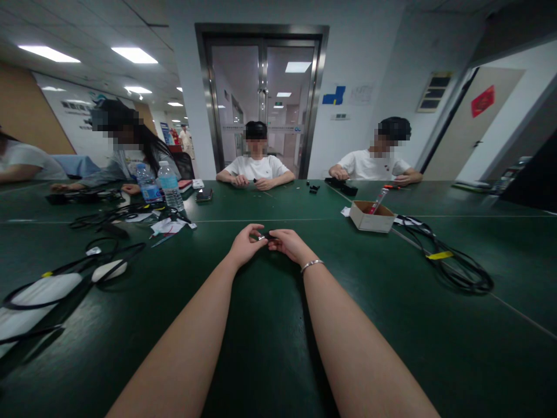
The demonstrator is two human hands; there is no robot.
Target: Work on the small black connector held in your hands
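Both my arms stretch forward over the dark green table [261, 348]. My left hand [247, 246] is closed in a pinch, its thumb and fingertips at the silvery end of a small black piece [268, 235]. From the other side my right hand [290, 244], with a silver bangle at the wrist, pinches the black body of the same piece. The fingers cover most of it, so its kind cannot be made out. Both hands meet just above or on the tabletop.
To the right stand a small cardboard box [372, 218] and a coiled black cable [461, 267]. Cables [108, 217], papers [169, 226] and water bottles [170, 186] lie or stand at left, with a white power strip [39, 302] nearer. Several people sit across the table.
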